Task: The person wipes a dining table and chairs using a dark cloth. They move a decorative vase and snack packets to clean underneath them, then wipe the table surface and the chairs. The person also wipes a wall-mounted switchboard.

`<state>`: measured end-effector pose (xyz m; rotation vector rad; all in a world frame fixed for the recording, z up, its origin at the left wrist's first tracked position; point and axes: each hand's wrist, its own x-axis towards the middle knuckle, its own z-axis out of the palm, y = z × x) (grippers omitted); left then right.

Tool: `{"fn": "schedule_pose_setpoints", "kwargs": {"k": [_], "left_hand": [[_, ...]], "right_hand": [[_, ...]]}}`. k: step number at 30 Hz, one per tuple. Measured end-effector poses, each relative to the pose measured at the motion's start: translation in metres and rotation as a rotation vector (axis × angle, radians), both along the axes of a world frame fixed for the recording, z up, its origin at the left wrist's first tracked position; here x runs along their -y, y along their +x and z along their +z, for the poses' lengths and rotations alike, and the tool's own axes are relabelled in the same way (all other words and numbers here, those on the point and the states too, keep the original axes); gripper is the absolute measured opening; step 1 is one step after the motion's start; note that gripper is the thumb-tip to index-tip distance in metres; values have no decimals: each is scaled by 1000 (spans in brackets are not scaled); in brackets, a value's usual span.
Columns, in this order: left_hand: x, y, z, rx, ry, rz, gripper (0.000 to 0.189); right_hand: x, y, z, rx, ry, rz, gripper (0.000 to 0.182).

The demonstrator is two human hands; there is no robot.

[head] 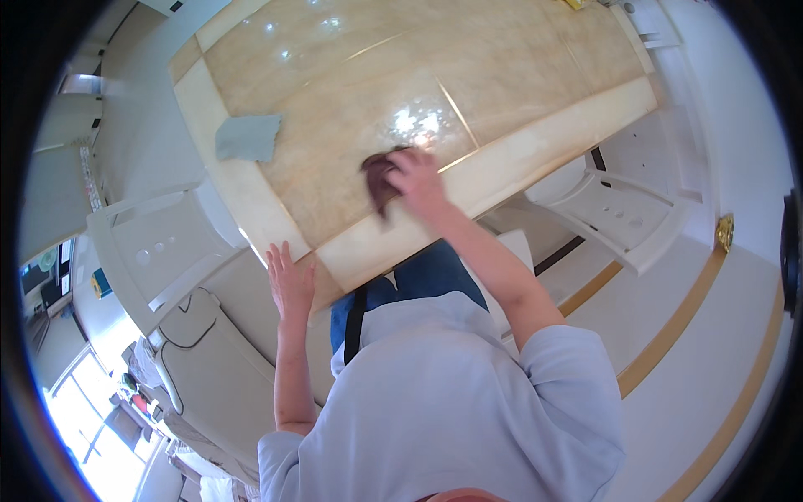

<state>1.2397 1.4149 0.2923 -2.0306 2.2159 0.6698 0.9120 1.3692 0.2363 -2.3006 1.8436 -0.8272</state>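
Observation:
A dark maroon cloth lies on the beige tabletop near its front edge, blurred at its lower corner. My right hand grips the cloth from above, fingers bent over its right side. At the table's near left corner, my left hand rests on the pale border with its fingers spread and nothing in it. A grey-green cloth with a jagged right edge lies flat across the left border of the table, apart from both hands.
White chairs stand at the table's left side and near its right front. A cream padded seat is behind my left arm. A yellow object sits at the table's far edge. Bright reflections lie beyond my right hand.

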Motion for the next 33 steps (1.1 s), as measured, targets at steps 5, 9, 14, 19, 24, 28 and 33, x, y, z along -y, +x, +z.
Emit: {"fn": "schedule_pose_setpoints", "kwargs": {"k": [5,9,14,19,24,28,33], "left_hand": [[33,-73,7,-49,-34,11,89],[68,-122,-4,100,98,78,98],[79,-145,-22,174,174,135,108],[74,-136,-30,196,150,118,112],[75,-136,-30,250,178,99,114],[75,-136,-29,262,184,94,115],[79,-138,-31,309,180,81,115]], "right_hand": [[-18,-187,11,-170,100,-642,30],[1,-232,8,-74,126,-889,32],[41,-117,-3,-114,28,-416,18],[33,-56,12,184,166,85,27],[45,-74,37,580,321,19,34],[78,-87,49,879,316,-163,32],[107,-109,43,907,498,-404,36]]}}
